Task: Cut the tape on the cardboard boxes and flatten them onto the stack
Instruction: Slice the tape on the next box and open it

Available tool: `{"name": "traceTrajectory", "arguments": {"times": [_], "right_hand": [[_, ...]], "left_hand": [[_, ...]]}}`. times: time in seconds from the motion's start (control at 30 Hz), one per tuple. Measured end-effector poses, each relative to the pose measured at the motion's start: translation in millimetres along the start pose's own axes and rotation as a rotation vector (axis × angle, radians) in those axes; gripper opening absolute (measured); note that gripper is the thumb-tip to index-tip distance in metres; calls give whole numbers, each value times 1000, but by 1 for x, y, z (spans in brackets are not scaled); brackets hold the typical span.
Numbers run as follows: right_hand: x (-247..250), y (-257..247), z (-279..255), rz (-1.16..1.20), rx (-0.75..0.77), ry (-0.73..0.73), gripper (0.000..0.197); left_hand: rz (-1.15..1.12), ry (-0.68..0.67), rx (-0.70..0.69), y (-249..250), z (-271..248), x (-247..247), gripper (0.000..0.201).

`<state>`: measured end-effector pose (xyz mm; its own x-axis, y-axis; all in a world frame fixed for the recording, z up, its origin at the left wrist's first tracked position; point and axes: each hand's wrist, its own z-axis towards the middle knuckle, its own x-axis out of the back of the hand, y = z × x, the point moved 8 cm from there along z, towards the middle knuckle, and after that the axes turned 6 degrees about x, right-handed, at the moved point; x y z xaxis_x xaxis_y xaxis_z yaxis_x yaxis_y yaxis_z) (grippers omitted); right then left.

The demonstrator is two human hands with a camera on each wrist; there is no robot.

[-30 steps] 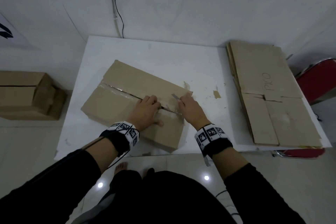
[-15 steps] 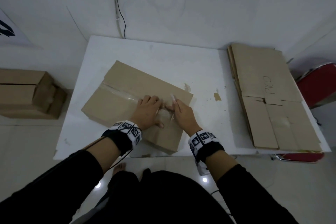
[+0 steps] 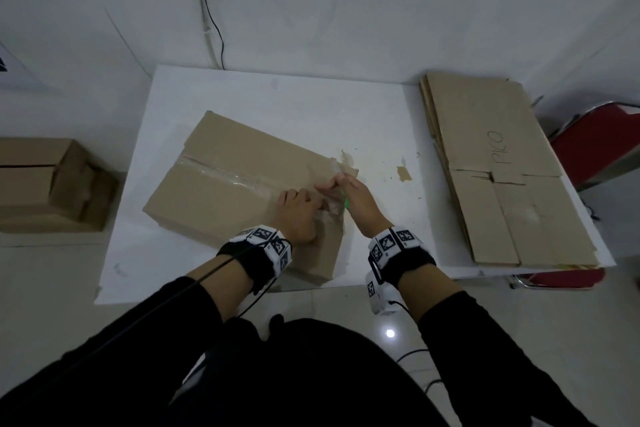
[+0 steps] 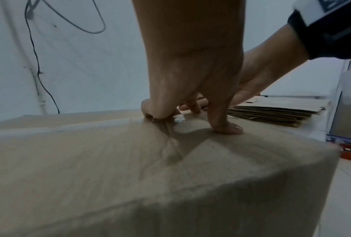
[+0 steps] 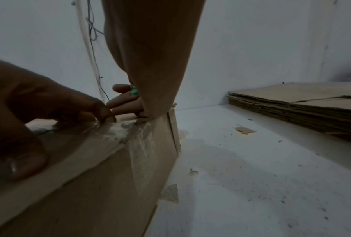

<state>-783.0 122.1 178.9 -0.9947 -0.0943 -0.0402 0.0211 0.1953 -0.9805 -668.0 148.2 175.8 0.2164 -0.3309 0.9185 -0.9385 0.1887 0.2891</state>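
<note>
Box (image 3: 239, 180) is sitting w/ tape (image 3: 221, 173) along its top seam, at the table's (image 3: 311, 107) front-left part. Left hand (image 3: 299, 215) is pressing curled fingers by the seam; right hand (image 3: 356, 198) is gripping a green cutter (image 3: 345, 202) at the box's right edge. Best approach: be keeping the blade shallow, in the seam, away from the left fingers. Stack (image 3: 502, 166) is waiting at the table's right edge.
</note>
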Motion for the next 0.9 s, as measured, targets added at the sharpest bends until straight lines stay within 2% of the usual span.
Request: {"name": "traceTrajectory", "arguments": {"times": [0.07,0.13,0.2,0.27,0.37,0.43,0.6,0.73,0.9], "right_hand": [[15,-4,-3,-110,22,48,31],[29,-14,-12,-392,51,57,26],[41,-20,-26,-564,99,62,21],[51,-21,-40,-580,121,89,17],[56,-16,-51,-582,99,98,9],[54,-16,-53,-599,105,90,7],[44,-14,-48,-706,157,61,7],[40,-18,-37,-906,146,-34,8],[50,-11,-33,-823,98,-34,17]], "left_hand": [[-21,33,-7,2,-1,-1,44],[-34,74,-18,2,-2,-1,41],[-36,90,-25,1,-2,-1,42],[-76,114,-37,1,-2,-1,43],[-131,153,-27,-2,-2,0,31],[-166,140,-11,-3,-1,-1,33],[-210,114,-16,-2,-3,-1,46],[-264,150,-15,-5,-4,0,29],[-288,231,-80,2,-10,10,26]]}}
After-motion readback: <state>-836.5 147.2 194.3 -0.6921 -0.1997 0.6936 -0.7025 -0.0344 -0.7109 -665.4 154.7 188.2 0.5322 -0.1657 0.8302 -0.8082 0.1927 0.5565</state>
